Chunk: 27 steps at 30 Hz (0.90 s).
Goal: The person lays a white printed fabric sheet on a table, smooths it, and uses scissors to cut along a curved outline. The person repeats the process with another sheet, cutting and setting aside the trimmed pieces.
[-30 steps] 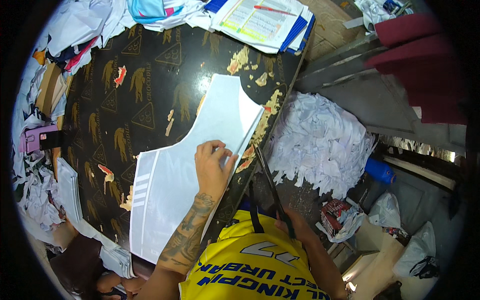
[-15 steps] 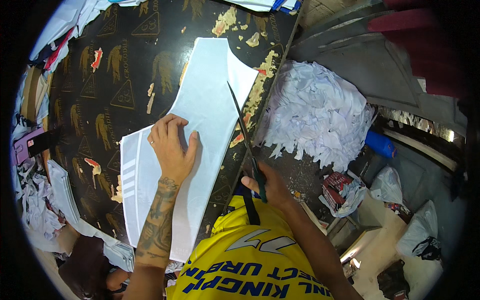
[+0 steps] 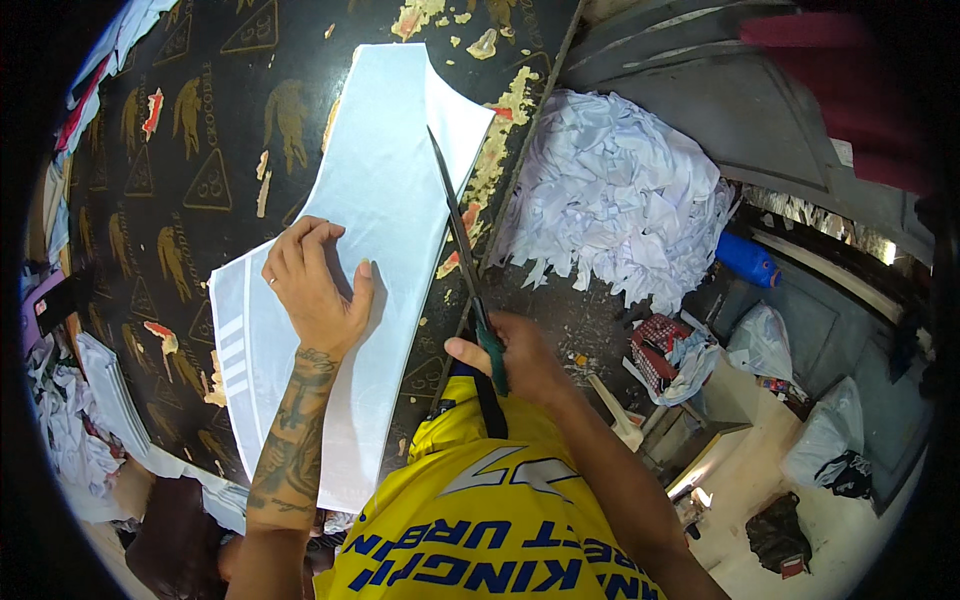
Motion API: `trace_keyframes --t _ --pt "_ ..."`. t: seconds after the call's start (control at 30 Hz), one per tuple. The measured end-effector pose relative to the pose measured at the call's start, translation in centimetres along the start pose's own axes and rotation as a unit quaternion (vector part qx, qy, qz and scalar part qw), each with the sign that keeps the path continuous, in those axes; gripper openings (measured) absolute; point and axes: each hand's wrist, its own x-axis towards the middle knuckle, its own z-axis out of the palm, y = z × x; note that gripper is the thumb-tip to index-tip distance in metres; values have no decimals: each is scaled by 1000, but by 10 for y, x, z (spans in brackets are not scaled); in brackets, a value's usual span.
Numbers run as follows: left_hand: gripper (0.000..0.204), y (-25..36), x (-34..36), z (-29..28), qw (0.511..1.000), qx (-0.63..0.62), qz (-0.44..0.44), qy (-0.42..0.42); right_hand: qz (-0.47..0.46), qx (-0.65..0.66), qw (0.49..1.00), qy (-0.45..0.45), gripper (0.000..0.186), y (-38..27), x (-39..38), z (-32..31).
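A cut piece of thin white fabric (image 3: pixel 395 220) with pale stripes along its lower left side lies flat on a dark, worn table (image 3: pixel 235 120). My left hand (image 3: pixel 318 285) presses on it palm down, thumb and fingers apart. In my right hand (image 3: pixel 528 358), just off the table's right edge, is a pair of scissors (image 3: pixel 469 270) with dark green handles. Their long dark blades slant up and left, the tip lying over the fabric near its upper right corner. Whether the blades are parted cannot be made out.
A big heap of white fabric scraps (image 3: pixel 620 200) lies right of the table. Beyond it are a blue cylinder (image 3: pixel 747 260) and plastic bags (image 3: pixel 765 345). At the left are stacked white cloth (image 3: pixel 112 390) and a purple item (image 3: pixel 45 305) with a dark phone-like object.
The whole view has shifted, so the table and fabric appear further up and left. Both hands keep nearly the same places on the fabric and scissors.
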Motion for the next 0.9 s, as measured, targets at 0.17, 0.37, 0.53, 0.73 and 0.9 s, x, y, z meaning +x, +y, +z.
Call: trace_keyframes --t 0.17,0.37,0.53,0.73,0.9 --pt "50 1 0 -1 1000 -1 -3 -4 6 -47 999 -2 56 -11 7 6" --pt "52 1 2 -2 1000 -3 -16 -16 46 -13 999 -16 58 -25 19 15" --pt "53 1 1 -2 999 -4 -22 -23 -4 -7 1000 8 59 -37 30 19" --pt "52 0 -1 -3 999 -18 -37 -34 6 -10 1000 6 70 -56 43 20" --pt "52 0 -2 -4 997 -16 -59 -48 15 -58 998 18 50 -71 52 20"
